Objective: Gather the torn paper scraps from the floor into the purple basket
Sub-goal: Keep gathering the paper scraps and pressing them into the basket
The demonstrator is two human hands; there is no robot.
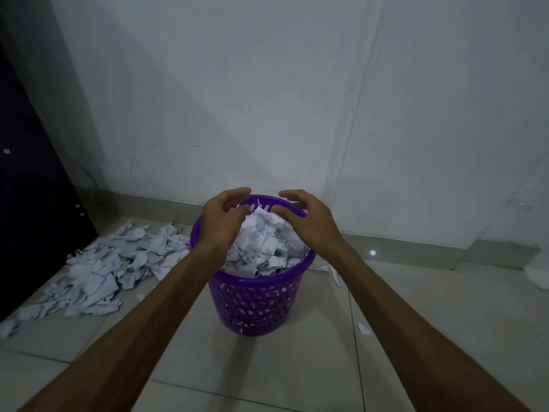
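Your two bare forearms reach forward from the bottom of the frame over the tiled floor point(297, 382) and converge above the basket point(252, 298).

The basket stands upright on the floor, centre frame, purple with a perforated wall. Scraps point(261, 248) fill it above the rim in a loose white heap, some with dark print marks.

Your left hand point(221, 223) hovers over the left side of the basket mouth, back of the hand up. Its fingers point(237, 193) are apart and loosely curved, gripping nothing you can see; the lower fingertips sit just at the top of the heap, contact uncertain.

Your right hand point(309, 217) hovers over the right side of the mouth, mirrored. Its fingers point(289, 195) are also spread, loosely bent and hold nothing. The tips of both hands are near each other above the far rim, not touching.

Left of the basket, a wide pile point(104, 269) of torn paper lies on the floor, reaching toward a dark panel point(29, 203) at the left edge. Right of the basket, a few stray strips point(332, 272) and one small bit point(363, 328) lie on the tiles, well apart from the pile.

Beyond, a low skirting point(416, 243) runs along the foot of a pale wall point(267, 99).
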